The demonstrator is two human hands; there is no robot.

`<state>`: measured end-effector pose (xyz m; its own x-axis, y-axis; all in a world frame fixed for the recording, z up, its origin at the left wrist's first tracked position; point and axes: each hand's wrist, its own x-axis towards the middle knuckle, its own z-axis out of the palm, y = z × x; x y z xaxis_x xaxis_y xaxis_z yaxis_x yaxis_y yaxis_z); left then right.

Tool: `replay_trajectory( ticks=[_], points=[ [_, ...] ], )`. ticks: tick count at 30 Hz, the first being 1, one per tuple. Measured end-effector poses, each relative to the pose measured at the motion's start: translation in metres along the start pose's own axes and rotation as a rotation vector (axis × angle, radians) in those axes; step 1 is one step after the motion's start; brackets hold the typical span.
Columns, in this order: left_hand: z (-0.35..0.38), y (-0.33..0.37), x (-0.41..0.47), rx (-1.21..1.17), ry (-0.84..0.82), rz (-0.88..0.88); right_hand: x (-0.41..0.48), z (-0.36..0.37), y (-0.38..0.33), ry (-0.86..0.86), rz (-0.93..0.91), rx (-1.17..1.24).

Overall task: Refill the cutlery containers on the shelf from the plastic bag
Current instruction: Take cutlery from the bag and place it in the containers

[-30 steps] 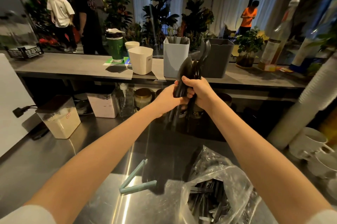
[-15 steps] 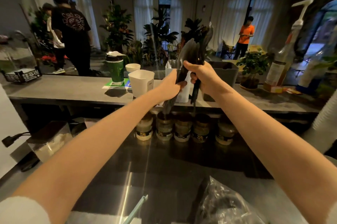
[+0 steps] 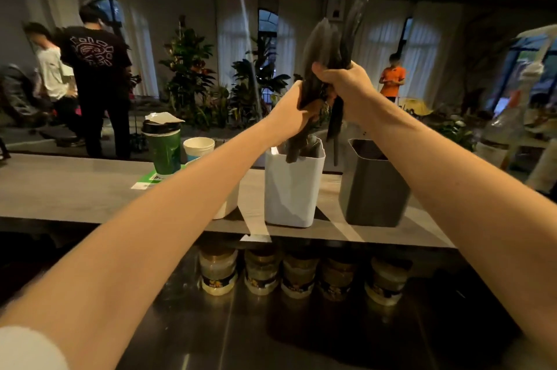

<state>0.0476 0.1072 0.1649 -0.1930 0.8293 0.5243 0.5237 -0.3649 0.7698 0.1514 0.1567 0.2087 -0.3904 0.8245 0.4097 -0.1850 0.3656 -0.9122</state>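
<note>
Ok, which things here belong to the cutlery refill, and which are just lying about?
Job: black cutlery, gripped by left hand and right hand; white container; grey container; shelf.
Lying about: green cup; white paper cup; jars under the shelf.

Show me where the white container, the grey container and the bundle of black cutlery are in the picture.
white container [image 3: 294,189]: head view, on its front wall.
grey container [image 3: 373,189]: head view, on its front wall.
bundle of black cutlery [image 3: 324,41]: head view, on its upper end.
</note>
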Motion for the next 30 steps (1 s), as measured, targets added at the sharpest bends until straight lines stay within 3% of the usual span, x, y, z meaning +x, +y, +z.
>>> replay_trajectory(
  ticks=[6,12,15,16,18,20,23,26,30],
  points=[
    [0.006,-0.007,0.025,-0.126,-0.008,0.019,0.024,-0.008,0.003,-0.058,-0.053,-0.025],
    [0.011,0.002,0.034,-0.397,0.034,0.059,0.031,-0.005,-0.004,0.020,-0.103,0.027],
    [0.017,-0.004,0.032,-0.631,0.059,-0.122,0.031,-0.006,0.015,-0.024,-0.016,-0.027],
    [0.018,-0.012,0.031,-0.557,0.063,-0.200,0.030,-0.007,0.023,-0.048,0.047,-0.052],
    [0.017,-0.033,0.029,-0.132,-0.001,-0.290,0.027,-0.008,0.041,-0.060,0.170,-0.122],
    [0.012,-0.052,0.027,0.304,-0.149,-0.306,0.020,-0.008,0.057,-0.061,0.228,-0.274],
    [0.005,-0.056,0.026,0.719,-0.267,-0.304,0.009,-0.011,0.078,-0.085,0.303,-0.458],
    [-0.001,-0.049,0.028,0.884,-0.239,-0.316,0.000,-0.016,0.086,-0.148,0.402,-0.481],
    [-0.009,-0.041,0.025,0.916,-0.172,-0.329,0.002,-0.020,0.081,-0.148,0.323,-0.457]
  ],
)
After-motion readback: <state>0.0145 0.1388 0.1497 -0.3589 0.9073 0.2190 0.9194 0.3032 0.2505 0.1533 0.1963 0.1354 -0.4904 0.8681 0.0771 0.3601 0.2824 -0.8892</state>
